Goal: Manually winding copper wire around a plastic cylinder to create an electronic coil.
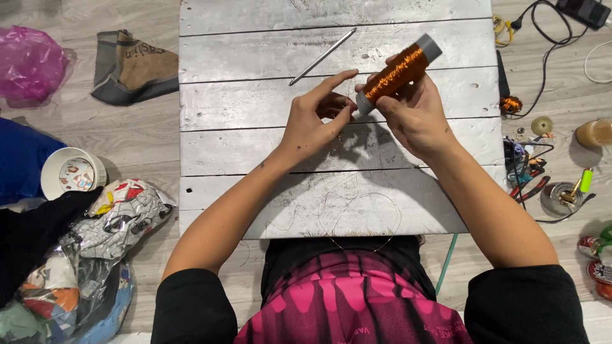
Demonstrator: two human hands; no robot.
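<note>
A home floor craft corner: low plank table (255,127), pliers (529,185), scattered bags (121,223).

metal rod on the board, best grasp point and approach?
Grip the thin metal rod near its middle, coming straight down from above. It lies flat and diagonal on the white plank board, with bare board on both sides, so fingers should close across its narrow width, at right angles to its length. Both hands are busy: the right hand holds the copper wire spool, the left hand pinches beside it.
</note>
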